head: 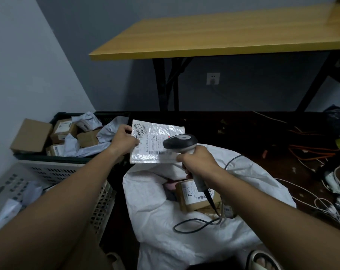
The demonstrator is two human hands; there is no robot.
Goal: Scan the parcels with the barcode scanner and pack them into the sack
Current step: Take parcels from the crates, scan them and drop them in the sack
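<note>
My left hand (125,140) pinches the left edge of a flat white plastic mailer (155,142), label side up, held above the sack. My right hand (197,162) grips the handle of a grey and black barcode scanner (180,143), whose head sits over the mailer's right side, near its barcode. Below both hands the white woven sack (165,221) lies open on the floor. Inside it lies a brown cardboard parcel (194,195) with a label marked "3-2". The scanner's black cable (196,225) loops over the sack.
A dark crate (54,157) at the left holds several brown boxes and grey mailers. A pale perforated crate (48,172) stands nearer on the left. A yellow-topped table (214,36) stands behind. Tangled cables (321,172) cover the floor at right. A slippered foot (262,262) shows at the bottom.
</note>
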